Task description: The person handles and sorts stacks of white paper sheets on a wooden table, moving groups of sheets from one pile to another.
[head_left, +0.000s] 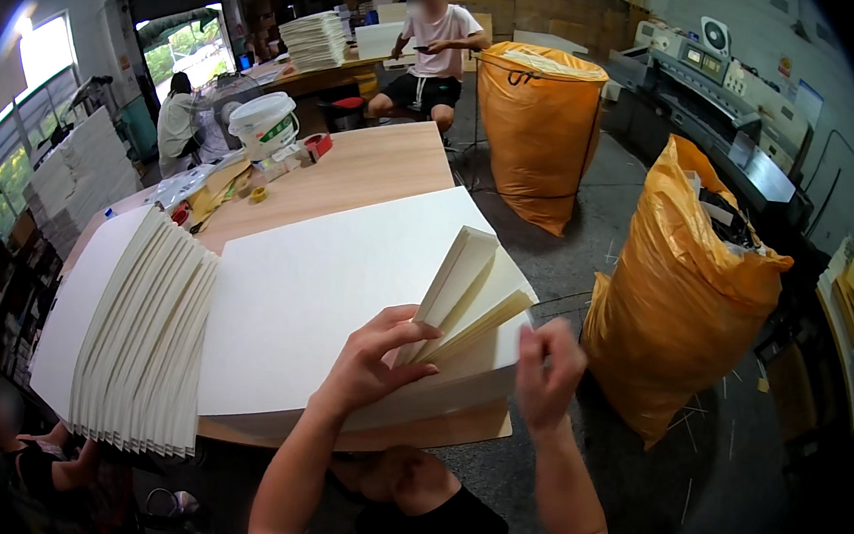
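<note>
Left hand (371, 361) lifts fanned paper sheets (465, 290); right hand (545, 372) just beside.

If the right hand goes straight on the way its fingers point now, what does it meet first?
Most likely the lifted sheets fanned up at the corner of the paper stack: the right hand points up and left toward them. Depth is unclear.

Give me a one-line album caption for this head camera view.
Left hand fans up a corner of the cream paper stack on a wooden table; right hand hovers beside it.

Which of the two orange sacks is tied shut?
The far orange sack, upright near the seated person; its top is bound closed, while the nearer orange sack gapes open.
</note>
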Demonstrator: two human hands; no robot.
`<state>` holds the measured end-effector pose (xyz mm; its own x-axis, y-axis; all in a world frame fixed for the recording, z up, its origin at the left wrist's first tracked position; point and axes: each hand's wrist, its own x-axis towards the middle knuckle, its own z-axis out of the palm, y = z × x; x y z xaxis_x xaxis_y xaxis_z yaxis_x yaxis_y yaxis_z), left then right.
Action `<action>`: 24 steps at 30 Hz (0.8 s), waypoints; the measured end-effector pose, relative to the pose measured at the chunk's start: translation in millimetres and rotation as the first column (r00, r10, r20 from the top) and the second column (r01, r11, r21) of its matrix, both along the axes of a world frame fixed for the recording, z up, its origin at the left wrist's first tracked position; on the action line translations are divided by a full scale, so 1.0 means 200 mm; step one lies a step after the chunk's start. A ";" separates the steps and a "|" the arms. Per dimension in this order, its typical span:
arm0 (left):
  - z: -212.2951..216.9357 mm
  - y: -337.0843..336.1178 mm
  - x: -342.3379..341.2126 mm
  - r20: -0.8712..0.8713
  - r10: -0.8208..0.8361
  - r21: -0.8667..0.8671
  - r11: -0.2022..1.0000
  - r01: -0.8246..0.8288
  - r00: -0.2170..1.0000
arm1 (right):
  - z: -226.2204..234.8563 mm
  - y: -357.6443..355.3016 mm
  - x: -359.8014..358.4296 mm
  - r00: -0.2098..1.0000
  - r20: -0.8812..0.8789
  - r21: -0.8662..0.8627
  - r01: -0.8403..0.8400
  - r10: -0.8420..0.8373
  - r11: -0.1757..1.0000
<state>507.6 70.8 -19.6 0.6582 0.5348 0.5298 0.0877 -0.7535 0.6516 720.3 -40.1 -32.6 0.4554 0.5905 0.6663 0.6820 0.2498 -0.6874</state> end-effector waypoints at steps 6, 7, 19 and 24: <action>-0.02 -0.02 0.01 -0.270 0.052 0.467 0.880 0.083 0.961 | -0.15 -0.05 -0.01 0.837 0.415 -0.336 -0.223 0.356 0.915; -0.03 -0.03 0.02 -0.292 0.059 0.576 0.808 0.126 0.955 | -0.17 -0.04 0.00 0.860 0.238 -0.454 -0.312 0.451 0.835; -0.07 0.03 0.07 -0.248 0.124 0.396 0.918 -0.016 0.961 | -0.10 -0.10 0.10 0.963 0.093 -0.234 -0.226 0.253 0.946; -0.05 0.00 0.09 -0.189 0.144 0.384 0.921 -0.062 0.971 | -0.01 -0.13 0.31 0.969 0.248 -0.619 0.164 -0.007 0.768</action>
<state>525.5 70.4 -28.7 0.7279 0.3960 0.5598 0.2811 -0.9169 0.2832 782.6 -66.0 -34.2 0.4142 0.8770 0.2436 0.8294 -0.2534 -0.4979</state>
